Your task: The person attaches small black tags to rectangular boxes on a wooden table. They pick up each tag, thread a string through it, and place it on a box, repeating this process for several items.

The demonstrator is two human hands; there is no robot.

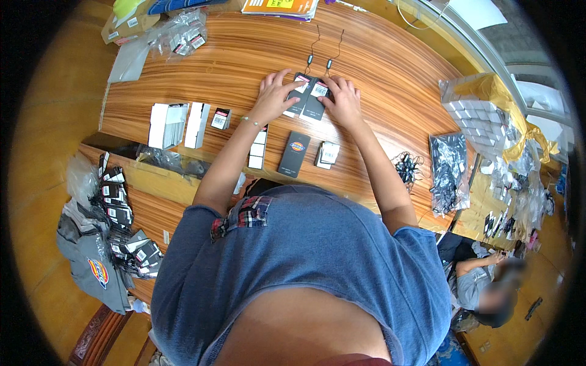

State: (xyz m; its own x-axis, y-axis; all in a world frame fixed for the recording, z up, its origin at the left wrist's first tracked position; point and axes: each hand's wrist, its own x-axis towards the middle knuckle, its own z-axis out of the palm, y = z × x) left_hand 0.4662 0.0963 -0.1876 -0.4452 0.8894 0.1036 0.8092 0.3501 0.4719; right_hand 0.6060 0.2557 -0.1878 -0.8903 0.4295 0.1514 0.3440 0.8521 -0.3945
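Two dark hang tags (314, 108) with white barcode stickers lie side by side on the wooden table, their black strings (309, 60) stretched away toward the far side. My left hand (276, 94) rests on the left tag with fingers spread, index finger at its sticker and thumb at its side. Fingers of my right hand (344, 100) touch the upper right edge of the right tag, also stretched out. Closer to me lie a dark tag stack (294, 154) with a colored logo, a small stack of stickers (328, 154) and a white-sided stack (257, 149) partly behind my left forearm.
White card stacks (168, 125) and a small sticker stack (220, 118) stand at left. On the right are loose black strings (407, 168), a bag of black strings (448, 171) and a bagged block of small boxes (479, 113). Finished-looking tags (116, 195) hang left; another person (479, 283) sits lower right.
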